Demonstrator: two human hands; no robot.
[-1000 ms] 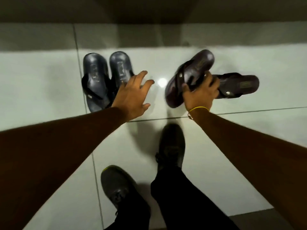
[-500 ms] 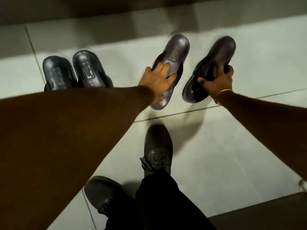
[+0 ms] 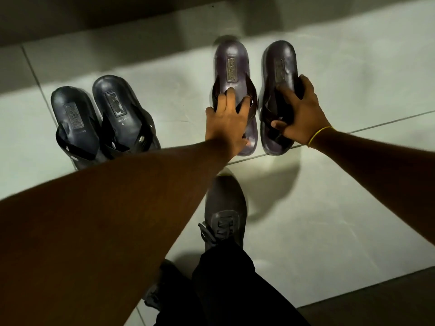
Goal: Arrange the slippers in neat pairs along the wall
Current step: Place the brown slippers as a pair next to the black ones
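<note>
Two dark brown slippers stand side by side on the pale floor, heels toward the wall. My left hand (image 3: 227, 122) grips the straps of the left brown slipper (image 3: 231, 67). My right hand (image 3: 299, 114) holds the right brown slipper (image 3: 280, 64) by its straps. The two lie parallel, a narrow gap between them. To the left, a pair of dark blue slippers (image 3: 103, 118) sits together, touching, angled slightly left; my left forearm hides their toe ends.
The dark wall base (image 3: 117, 17) runs along the top. My shoes (image 3: 224, 212) and black trouser legs stand just below the brown slippers. A darker floor strip (image 3: 376, 300) lies at lower right. Pale tile joints cross the floor.
Both brown slippers have swung from slanted to parallel and now lie flat, close together. My hands stayed on them. The view shifted, so the blue pair sits further right.
</note>
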